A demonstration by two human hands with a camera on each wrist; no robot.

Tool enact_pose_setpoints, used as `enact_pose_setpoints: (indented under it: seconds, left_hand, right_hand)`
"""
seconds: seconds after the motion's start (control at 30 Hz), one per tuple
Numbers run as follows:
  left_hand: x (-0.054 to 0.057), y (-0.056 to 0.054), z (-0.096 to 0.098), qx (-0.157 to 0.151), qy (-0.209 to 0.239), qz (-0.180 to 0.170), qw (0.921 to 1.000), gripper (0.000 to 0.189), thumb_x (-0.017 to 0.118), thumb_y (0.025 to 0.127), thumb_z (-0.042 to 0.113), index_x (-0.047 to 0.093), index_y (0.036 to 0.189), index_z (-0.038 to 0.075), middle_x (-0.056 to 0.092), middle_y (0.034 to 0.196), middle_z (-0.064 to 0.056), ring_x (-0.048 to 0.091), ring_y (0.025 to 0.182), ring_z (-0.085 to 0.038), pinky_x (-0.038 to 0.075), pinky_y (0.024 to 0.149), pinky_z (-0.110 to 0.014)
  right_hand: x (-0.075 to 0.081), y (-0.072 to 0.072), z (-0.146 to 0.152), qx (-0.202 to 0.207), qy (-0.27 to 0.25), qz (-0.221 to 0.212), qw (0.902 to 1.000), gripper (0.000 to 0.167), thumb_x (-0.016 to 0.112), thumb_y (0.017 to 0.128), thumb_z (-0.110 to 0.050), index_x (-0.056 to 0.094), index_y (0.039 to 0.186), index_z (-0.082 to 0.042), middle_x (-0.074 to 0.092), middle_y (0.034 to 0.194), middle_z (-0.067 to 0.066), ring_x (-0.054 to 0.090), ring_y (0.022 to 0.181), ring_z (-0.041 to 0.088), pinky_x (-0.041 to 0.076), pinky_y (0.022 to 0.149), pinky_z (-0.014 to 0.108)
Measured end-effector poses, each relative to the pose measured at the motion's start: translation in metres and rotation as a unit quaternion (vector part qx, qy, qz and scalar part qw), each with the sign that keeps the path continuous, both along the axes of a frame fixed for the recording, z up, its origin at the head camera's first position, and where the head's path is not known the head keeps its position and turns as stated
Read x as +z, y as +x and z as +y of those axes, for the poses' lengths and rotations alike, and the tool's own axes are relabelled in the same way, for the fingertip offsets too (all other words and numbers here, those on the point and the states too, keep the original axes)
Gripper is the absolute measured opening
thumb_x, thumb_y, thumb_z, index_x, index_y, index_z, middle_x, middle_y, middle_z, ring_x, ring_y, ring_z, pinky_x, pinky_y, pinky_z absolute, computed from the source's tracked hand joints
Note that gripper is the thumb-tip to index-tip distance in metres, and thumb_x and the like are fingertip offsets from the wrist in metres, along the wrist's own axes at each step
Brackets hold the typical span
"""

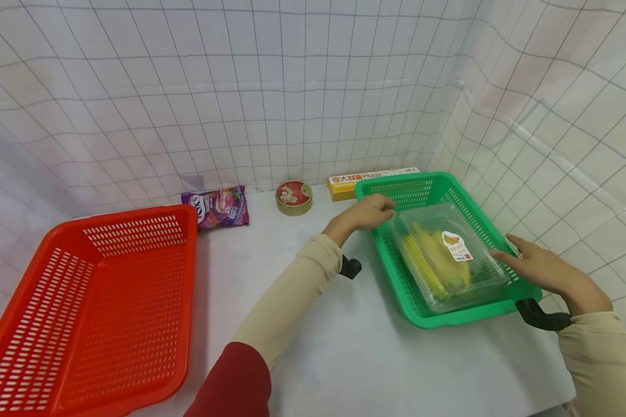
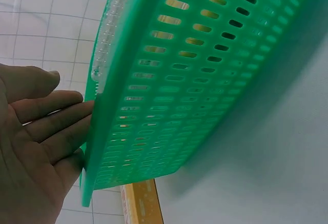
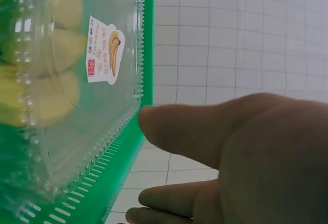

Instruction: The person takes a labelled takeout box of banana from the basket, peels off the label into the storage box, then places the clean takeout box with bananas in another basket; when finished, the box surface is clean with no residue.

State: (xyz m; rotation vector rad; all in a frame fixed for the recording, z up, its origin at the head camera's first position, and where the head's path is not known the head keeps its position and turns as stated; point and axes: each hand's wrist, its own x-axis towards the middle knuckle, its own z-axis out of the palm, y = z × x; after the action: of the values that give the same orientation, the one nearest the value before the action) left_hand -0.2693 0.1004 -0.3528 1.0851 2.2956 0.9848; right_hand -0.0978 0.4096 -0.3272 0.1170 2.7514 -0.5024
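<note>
A green plastic basket [image 1: 464, 317] stands at the right, holding a clear lidded plastic box [image 1: 482, 281] of yellow bananas [image 1: 438, 260]. The box carries a white label [image 3: 104, 51] with a banana picture. At the basket's left rim is my left hand [image 1: 367, 212]; its loosely bent fingertips touch the rim in the left wrist view, and the thumb stands apart. By the right rim is my right hand [image 1: 548, 268]. Its thumb [image 3: 179, 129] extends to the rim beside the box, while the other fingers stay outside, apart from the thumb.
A red basket [image 1: 190, 301] stands at the left. Along the back lie a purple candy bag [image 1: 221, 207], a round red-and-gold tin [image 1: 294, 197] and a yellow pasta box [image 1: 342, 190]. Gridded white sheeting [image 1: 271, 87] covers the back and right walls.
</note>
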Motion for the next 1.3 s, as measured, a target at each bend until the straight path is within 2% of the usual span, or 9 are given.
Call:
enact_pose_setpoints:
  seconds: [0.33, 0.43, 0.5, 0.57, 0.7, 0.8, 0.97, 1.13, 1.3]
  left_hand:
    - [-0.005, -0.001, 0.017, 0.033, -0.003, 0.021, 0.9992, 0.041, 0.040, 0.106, 0.012, 0.045, 0.145, -0.001, 0.047, 0.147, -0.013, 0.046, 0.132, -0.021, 0.041, 0.104, -0.027]
    - [-0.003, 0.001, 0.022, 0.034, -0.001, 0.024, 0.9991, 0.033, 0.038, 0.105, 0.009, 0.058, 0.126, -0.006, 0.065, 0.107, -0.013, 0.058, 0.086, -0.014, 0.044, 0.077, -0.021]
    - [-0.002, 0.003, 0.026, 0.040, 0.002, 0.026, 0.9989, 0.027, 0.038, 0.105, 0.008, 0.060, 0.098, -0.005, 0.054, 0.075, -0.007, 0.040, 0.060, -0.010, 0.036, 0.060, -0.022]
    - [-0.002, 0.004, 0.030, 0.053, 0.004, 0.020, 0.9984, 0.031, 0.038, 0.106, 0.009, 0.046, 0.076, 0.003, 0.032, 0.063, -0.003, 0.023, 0.051, -0.011, 0.028, 0.053, -0.022]
    - [-0.003, 0.006, 0.035, 0.079, -0.007, 0.008, 0.9968, 0.038, 0.041, 0.105, 0.012, 0.034, 0.068, 0.011, 0.031, 0.063, 0.000, 0.025, 0.050, -0.009, 0.029, 0.052, -0.022]
    - [-0.007, 0.007, 0.036, 0.090, -0.009, -0.002, 0.9959, 0.037, 0.043, 0.105, 0.013, 0.036, 0.069, 0.011, 0.034, 0.064, -0.001, 0.027, 0.052, -0.010, 0.030, 0.054, -0.023]
    - [-0.009, 0.010, 0.041, 0.105, -0.031, 0.004, 0.9940, 0.030, 0.042, 0.105, 0.013, 0.039, 0.075, 0.010, 0.035, 0.070, -0.002, 0.030, 0.056, -0.012, 0.032, 0.055, -0.024]
    - [-0.008, 0.012, 0.047, 0.116, -0.088, 0.012, 0.9893, 0.024, 0.038, 0.104, 0.008, 0.042, 0.080, 0.010, 0.035, 0.074, -0.003, 0.028, 0.056, -0.012, 0.031, 0.053, -0.025]
    - [-0.007, 0.013, 0.049, 0.116, -0.108, 0.029, 0.9869, 0.020, 0.039, 0.103, 0.007, 0.050, 0.087, 0.009, 0.039, 0.077, -0.003, 0.033, 0.061, -0.013, 0.034, 0.056, -0.025]
  right_hand:
    - [0.007, 0.008, -0.004, -0.013, 0.007, 0.050, 0.9986, 0.065, 0.039, 0.105, -0.040, 0.048, 0.130, 0.019, 0.054, 0.124, 0.039, 0.044, 0.116, 0.061, 0.043, 0.084, 0.068]
    - [0.010, 0.009, -0.007, -0.009, 0.016, 0.052, 0.9985, 0.060, 0.042, 0.104, -0.036, 0.055, 0.124, 0.019, 0.061, 0.114, 0.035, 0.051, 0.109, 0.058, 0.047, 0.080, 0.065]
    - [0.012, 0.010, -0.009, -0.006, 0.023, 0.049, 0.9985, 0.058, 0.043, 0.104, -0.035, 0.056, 0.122, 0.019, 0.062, 0.113, 0.035, 0.053, 0.107, 0.057, 0.048, 0.079, 0.063]
    - [0.013, 0.010, -0.010, -0.003, 0.026, 0.043, 0.9987, 0.058, 0.045, 0.103, -0.034, 0.058, 0.118, 0.020, 0.061, 0.114, 0.037, 0.054, 0.105, 0.057, 0.049, 0.077, 0.062]
    - [0.010, 0.010, -0.013, -0.008, 0.006, 0.000, 0.9999, 0.053, 0.042, 0.105, -0.036, 0.068, 0.084, 0.005, 0.062, 0.072, 0.018, 0.060, 0.071, 0.035, 0.049, 0.064, 0.042]
    - [0.003, 0.007, -0.014, -0.009, -0.025, -0.028, 0.9993, 0.051, 0.041, 0.105, -0.035, 0.048, 0.061, -0.011, 0.038, 0.056, -0.004, 0.039, 0.054, 0.013, 0.034, 0.055, 0.029]
    - [-0.006, 0.007, -0.010, -0.004, -0.035, -0.030, 0.9989, 0.048, 0.043, 0.105, -0.031, 0.048, 0.060, -0.014, 0.035, 0.054, -0.006, 0.036, 0.051, 0.010, 0.031, 0.052, 0.027]
    - [-0.005, 0.009, -0.015, 0.008, -0.016, -0.025, 0.9995, 0.047, 0.046, 0.104, -0.028, 0.045, 0.058, -0.016, 0.035, 0.052, -0.006, 0.034, 0.050, 0.010, 0.031, 0.052, 0.027]
    - [-0.004, 0.008, -0.015, 0.009, -0.010, -0.027, 0.9995, 0.047, 0.047, 0.103, -0.027, 0.048, 0.058, -0.014, 0.036, 0.052, -0.006, 0.035, 0.050, 0.010, 0.031, 0.051, 0.027]
